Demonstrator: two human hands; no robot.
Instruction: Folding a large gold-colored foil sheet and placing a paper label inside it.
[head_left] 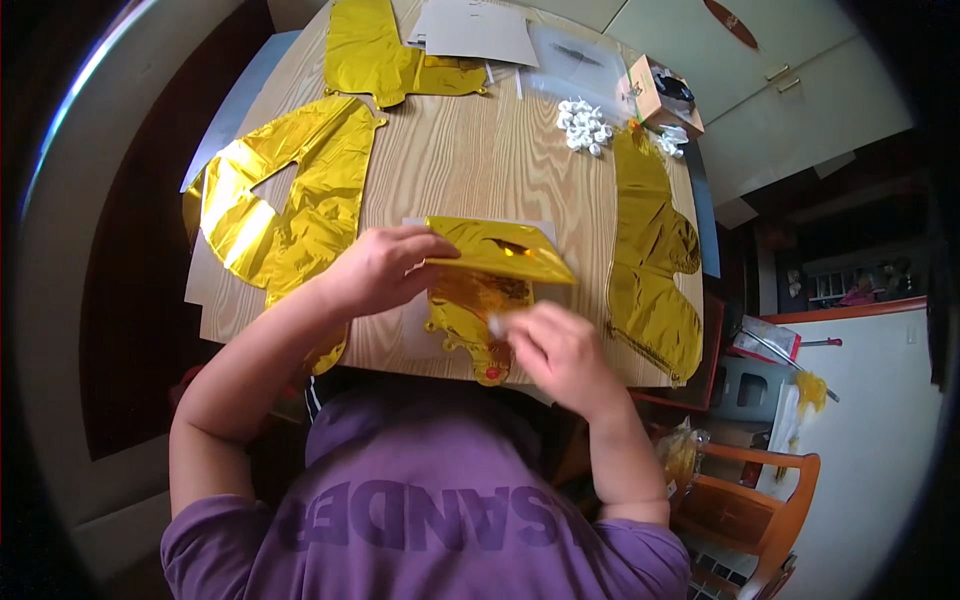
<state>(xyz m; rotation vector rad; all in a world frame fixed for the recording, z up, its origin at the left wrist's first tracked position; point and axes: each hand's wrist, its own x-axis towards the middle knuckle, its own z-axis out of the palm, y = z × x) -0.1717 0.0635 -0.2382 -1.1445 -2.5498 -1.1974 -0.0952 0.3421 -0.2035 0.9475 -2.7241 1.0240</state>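
Note:
A gold foil balloon [500, 248] lies partly folded in front of me, on a pale sheet [412, 340]. My left hand [385, 265] is closed on the balloon's left edge and lifts its folded upper part. Below the fold, the lower part of the foil shows tabs and a small red spot near the table's front edge. My right hand [557, 352], a little blurred, is closed beside this lower part. A small white piece [495, 325] shows at its fingertips, too small and smeared to name.
Flat gold foil balloons lie at the left [335, 190], the far left [370, 55] and the right [650, 250]. White curled pieces [584, 127] form a pile near a small box [665, 95]. Grey card sheets [480, 32] lie at the back. A wooden chair [745, 505] stands at right.

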